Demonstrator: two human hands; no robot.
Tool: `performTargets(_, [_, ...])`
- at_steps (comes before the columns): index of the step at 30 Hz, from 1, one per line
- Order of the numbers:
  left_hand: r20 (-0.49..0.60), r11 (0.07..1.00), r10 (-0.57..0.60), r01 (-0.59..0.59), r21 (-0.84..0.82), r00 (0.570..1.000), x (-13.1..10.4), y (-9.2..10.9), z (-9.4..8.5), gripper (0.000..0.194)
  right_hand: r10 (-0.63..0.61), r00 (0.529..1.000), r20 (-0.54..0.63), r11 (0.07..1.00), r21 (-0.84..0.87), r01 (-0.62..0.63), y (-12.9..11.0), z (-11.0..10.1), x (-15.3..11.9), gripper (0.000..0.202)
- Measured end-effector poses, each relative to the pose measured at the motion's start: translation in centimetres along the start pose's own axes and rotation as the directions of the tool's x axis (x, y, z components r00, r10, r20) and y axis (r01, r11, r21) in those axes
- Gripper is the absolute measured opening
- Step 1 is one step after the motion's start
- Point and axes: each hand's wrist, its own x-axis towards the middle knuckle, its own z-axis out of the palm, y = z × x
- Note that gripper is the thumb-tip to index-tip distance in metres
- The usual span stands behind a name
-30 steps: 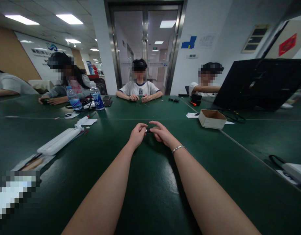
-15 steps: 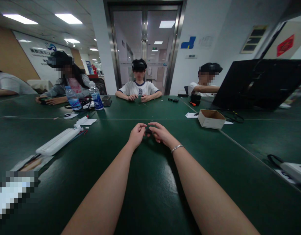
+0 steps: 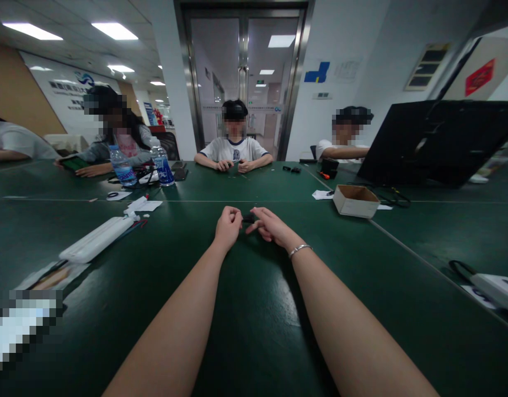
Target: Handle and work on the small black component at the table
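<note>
At the centre of the head view, a small dark object (image 3: pixel 248 219) sits between both hands, above the green table (image 3: pixel 254 286). The left hand (image 3: pixel 228 227) pinches its left end with bunched fingers; the right hand (image 3: pixel 272 225) has its fingers parted around the other end, whether gripping I cannot tell. With so small a hold, a slipping left pinch could drop it.
</note>
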Motion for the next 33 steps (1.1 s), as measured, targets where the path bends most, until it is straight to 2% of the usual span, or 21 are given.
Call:
performTargets(1, [-0.004, 1.0, 0.003, -0.003, 0.009, 1.0, 0.0, -0.03, -0.01, 0.01, -0.017, 1.0, 0.017, 1.0, -0.009, 0.017, 0.03, -0.04, 0.0, 0.042])
performTargets(4, [-0.014, 1.0, 0.021, -0.02, 0.022, 1.0, 0.04, -0.17, -0.07, 0.011, -0.086, 0.994, 0.061, 0.996, 0.025, 0.084, 0.17, -0.18, -0.04, 0.065])
performTargets(5, [-0.013, 0.999, 0.029, -0.028, 0.021, 1.0, 0.05, -0.2, -0.09, 0.011, -0.085, 0.994, 0.065, 0.996, 0.033, 0.083, 0.2, -0.2, -0.04, 0.067])
performTargets(8, [0.003, 0.999, 0.032, -0.032, 0.013, 0.999, 0.02, -0.18, -0.15, 0.014, -0.038, 0.998, 0.054, 0.999, -0.009, 0.039, 0.22, -0.15, 0.0, 0.051])
performTargets(9, [-0.001, 1.0, 0.025, -0.025, 0.01, 1.0, -0.01, -0.13, -0.17, 0.016, -0.041, 0.998, 0.056, 0.999, -0.02, 0.042, 0.21, -0.12, 0.01, 0.05])
performTargets(13, [-0.01, 1.0, 0.01, -0.01, 0.009, 1.0, -0.13, 0.0, -0.23, 0.022, -0.098, 0.994, 0.049, 0.995, 0.01, 0.097, 0.24, -0.07, 0.07, 0.075])
performTargets(17, [0.011, 1.0, 0.02, -0.02, 0.011, 1.0, -0.09, -0.17, -0.27, 0.023, -0.058, 0.998, 0.019, 0.998, 0.005, 0.058, 0.38, -0.1, 0.14, 0.055])
performTargets(21, [-0.009, 1.0, 0.011, -0.011, 0.005, 1.0, -0.06, -0.2, -0.27, 0.023, -0.092, 0.995, 0.032, 0.995, 0.05, 0.09, 0.38, -0.21, 0.08, 0.081])
performTargets(25, [-0.004, 1.0, 0.0, 0.0, -0.009, 1.0, -0.1, -0.05, -0.23, 0.023, -0.046, 0.998, 0.042, 0.999, 0.0, 0.046, 0.17, -0.26, -0.04, 0.072])
performTargets(29, [-0.008, 1.0, 0.004, -0.004, -0.003, 1.0, -0.06, -0.16, -0.17, 0.022, -0.067, 0.99, 0.123, 0.998, -0.003, 0.068, 0.0, -0.29, -0.18, 0.094])
performTargets(33, [0.005, 1.0, 0.016, -0.016, -0.022, 1.0, -0.02, -0.32, -0.08, 0.022, -0.046, 0.996, 0.07, 0.998, -0.039, 0.049, 0.15, -0.28, -0.07, 0.068])
